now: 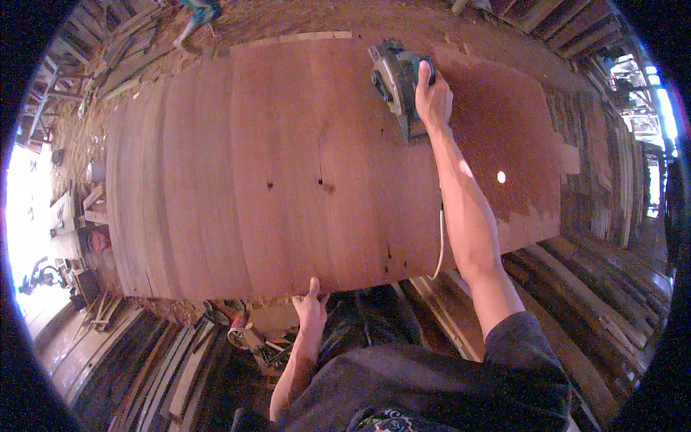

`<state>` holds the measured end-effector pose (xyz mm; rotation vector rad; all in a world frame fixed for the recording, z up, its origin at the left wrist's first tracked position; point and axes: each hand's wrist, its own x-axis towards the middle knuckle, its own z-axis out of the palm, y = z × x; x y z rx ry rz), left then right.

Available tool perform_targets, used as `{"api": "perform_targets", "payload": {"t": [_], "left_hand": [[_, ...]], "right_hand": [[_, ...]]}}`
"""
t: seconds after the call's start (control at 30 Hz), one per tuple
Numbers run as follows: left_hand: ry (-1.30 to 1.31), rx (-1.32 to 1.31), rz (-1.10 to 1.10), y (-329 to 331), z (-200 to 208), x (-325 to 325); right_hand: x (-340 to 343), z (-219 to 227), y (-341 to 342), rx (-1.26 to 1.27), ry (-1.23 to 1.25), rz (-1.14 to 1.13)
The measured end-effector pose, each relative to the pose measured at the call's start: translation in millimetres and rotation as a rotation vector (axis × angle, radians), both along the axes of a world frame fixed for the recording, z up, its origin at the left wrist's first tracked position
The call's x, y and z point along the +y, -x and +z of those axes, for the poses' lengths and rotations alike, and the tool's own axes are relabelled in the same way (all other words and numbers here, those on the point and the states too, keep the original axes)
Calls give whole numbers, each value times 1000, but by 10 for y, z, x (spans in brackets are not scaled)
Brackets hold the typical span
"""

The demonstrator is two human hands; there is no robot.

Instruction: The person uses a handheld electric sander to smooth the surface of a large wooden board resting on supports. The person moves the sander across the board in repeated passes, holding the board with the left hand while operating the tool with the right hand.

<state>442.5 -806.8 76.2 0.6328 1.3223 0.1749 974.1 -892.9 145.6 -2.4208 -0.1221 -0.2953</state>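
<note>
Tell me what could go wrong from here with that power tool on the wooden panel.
The right hand grips the power tool toward the far side of the wooden panel with the arm stretched out, so control might be weaker there.

The white cord lies close by the right forearm and reaches the panel's near edge, where it could snag.

The left hand has its thumb over that edge and might be struck if the tool were pulled back carelessly.

Panel (201, 165) passable leftward; power tool (389, 81) (seemingly corded) blocks upper right.
</note>
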Motion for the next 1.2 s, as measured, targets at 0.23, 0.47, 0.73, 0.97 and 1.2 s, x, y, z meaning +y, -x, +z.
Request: {"api": "perform_targets", "payload": {"t": [0.23, 0.47, 0.73, 0.97, 1.2], "left_hand": [[39, 113, 93, -52, 204, -9], [12, 181, -47, -138, 231, 13], [42, 173, -35, -223, 255, -49], [-18, 119, -153, -122, 118, 29], [-68, -130, -88, -4, -172, -25]], "right_hand": [[638, -123, -1176, 88, 132, -21], [391, -246, -1679, -39, 133, 95], [-930, 55, 853, 25, -16, 68], [-2651, 418, 4291, 337, -125, -137], [-3295, 293, 4986, 266, -72, -243]]}}
